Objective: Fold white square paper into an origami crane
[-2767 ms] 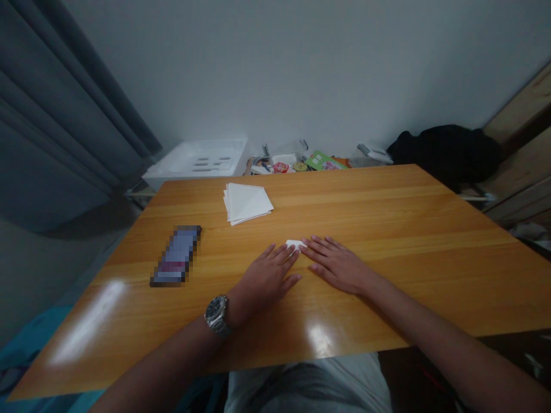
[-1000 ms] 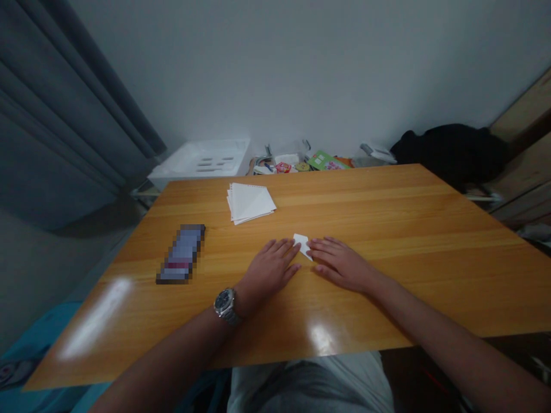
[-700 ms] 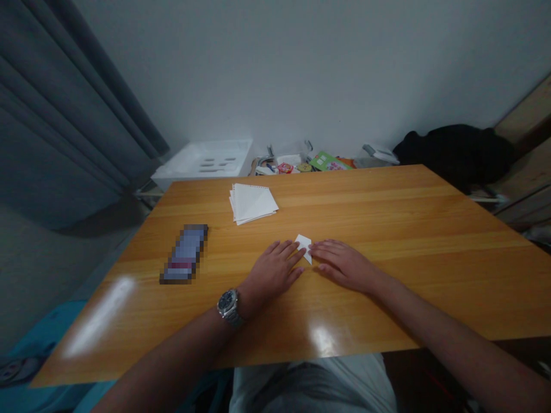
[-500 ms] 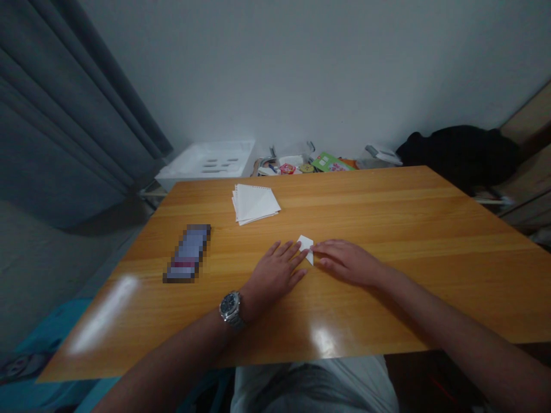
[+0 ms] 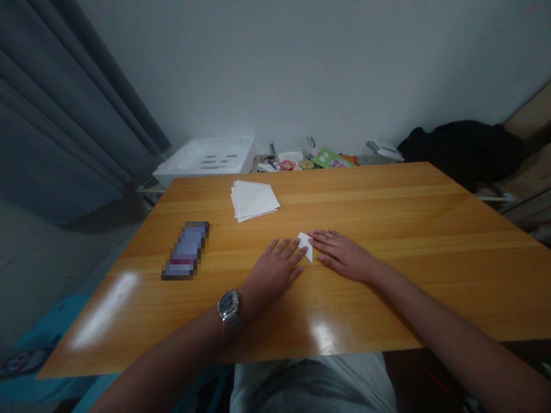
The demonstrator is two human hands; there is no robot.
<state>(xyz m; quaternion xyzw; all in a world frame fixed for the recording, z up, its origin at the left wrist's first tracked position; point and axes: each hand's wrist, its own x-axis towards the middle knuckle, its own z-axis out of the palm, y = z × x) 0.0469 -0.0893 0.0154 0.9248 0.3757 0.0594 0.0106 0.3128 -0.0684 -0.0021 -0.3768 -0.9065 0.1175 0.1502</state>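
A small folded piece of white paper lies on the wooden table in front of me. My left hand, with a watch on its wrist, rests flat with spread fingers, and its fingertips press on the paper's left side. From the right, my right hand lies flat with its fingers stretched out, the tips touching the paper's right edge. Part of the paper is hidden under the fingers.
Farther back on the table lies a stack of white paper sheets. A phone, blurred out, is at the left. Behind the table stand a white plastic tray, a green booklet and a black cloth-like heap.
The fingers of my right hand have spread and moved slightly away from me along the paper's edge. My left hand stays on the paper. The view has shifted a little.
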